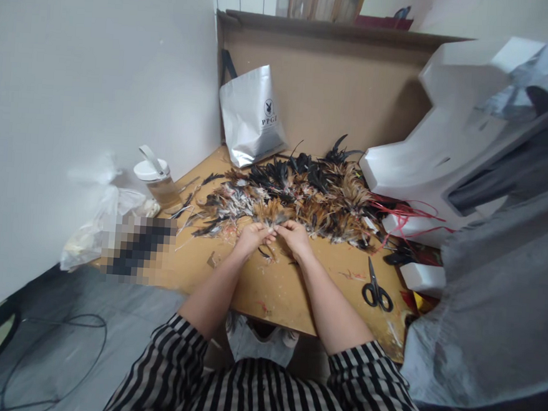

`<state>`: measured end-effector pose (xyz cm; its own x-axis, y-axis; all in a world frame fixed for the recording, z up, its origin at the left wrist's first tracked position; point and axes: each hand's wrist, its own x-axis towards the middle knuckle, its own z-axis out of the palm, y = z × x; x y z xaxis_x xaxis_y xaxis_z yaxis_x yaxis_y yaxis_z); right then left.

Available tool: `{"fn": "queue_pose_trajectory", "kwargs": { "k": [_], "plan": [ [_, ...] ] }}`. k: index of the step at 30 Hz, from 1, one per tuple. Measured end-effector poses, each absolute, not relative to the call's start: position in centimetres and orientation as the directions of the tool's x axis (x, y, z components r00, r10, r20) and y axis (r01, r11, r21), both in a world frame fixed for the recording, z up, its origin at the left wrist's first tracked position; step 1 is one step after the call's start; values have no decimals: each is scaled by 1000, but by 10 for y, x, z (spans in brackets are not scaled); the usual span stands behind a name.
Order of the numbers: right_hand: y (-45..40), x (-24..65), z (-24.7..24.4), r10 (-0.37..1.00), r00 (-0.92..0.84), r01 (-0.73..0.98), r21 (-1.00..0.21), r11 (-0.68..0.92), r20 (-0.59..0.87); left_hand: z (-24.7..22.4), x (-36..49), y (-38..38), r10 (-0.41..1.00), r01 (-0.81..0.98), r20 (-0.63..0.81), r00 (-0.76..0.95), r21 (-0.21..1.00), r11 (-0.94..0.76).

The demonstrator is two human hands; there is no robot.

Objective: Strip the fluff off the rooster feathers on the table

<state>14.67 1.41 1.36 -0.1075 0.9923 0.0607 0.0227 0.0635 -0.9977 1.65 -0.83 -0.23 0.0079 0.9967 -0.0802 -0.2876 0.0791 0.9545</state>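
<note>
Both my hands meet at the front edge of a wide heap of brown and black feathers on the table. Pinched between the fingertips of my left hand and my right hand is a small feather bunch, its brown tips fanning out away from me. The pale quill ends sit at my fingers, and how each finger holds them is too small to make out. A few loose feathers lie just below my hands. To the right, black-handled scissors rest on the tabletop, blades pointing away.
A silver bag stands at the back against a cardboard panel. On the left are a lidded plastic jug and a clear plastic bag. White foam pieces, red string and grey cloth crowd the right side.
</note>
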Motion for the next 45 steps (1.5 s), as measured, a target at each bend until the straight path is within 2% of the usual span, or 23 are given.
{"fn": "queue_pose_trajectory", "kwargs": {
  "k": [13, 20, 24, 31, 40, 45],
  "plan": [
    [13, 146, 14, 984, -124, 33, -990, 134, 129, -2, 16, -11, 995, -371, -90, 35, 924, 97],
    [10, 147, 18, 985, -136, 104, -988, 117, 102, 2, 15, -14, 992, -415, -125, 15, 902, 120],
    [11, 148, 17, 983, -147, 63, -991, 118, 107, 1, 14, -13, 992, -428, -120, 49, 894, 130],
    [12, 148, 18, 980, -153, -1, -992, 127, 126, 2, 15, -13, 992, -362, -117, 45, 924, 126],
    [14, 155, 19, 970, -207, 75, -987, 142, 124, 0, 16, -12, 990, -311, -117, 82, 940, 137],
    [13, 158, 21, 967, -229, 139, -979, 147, 113, 1, 14, -13, 989, -227, -101, 110, 966, 124]
  ]
}}
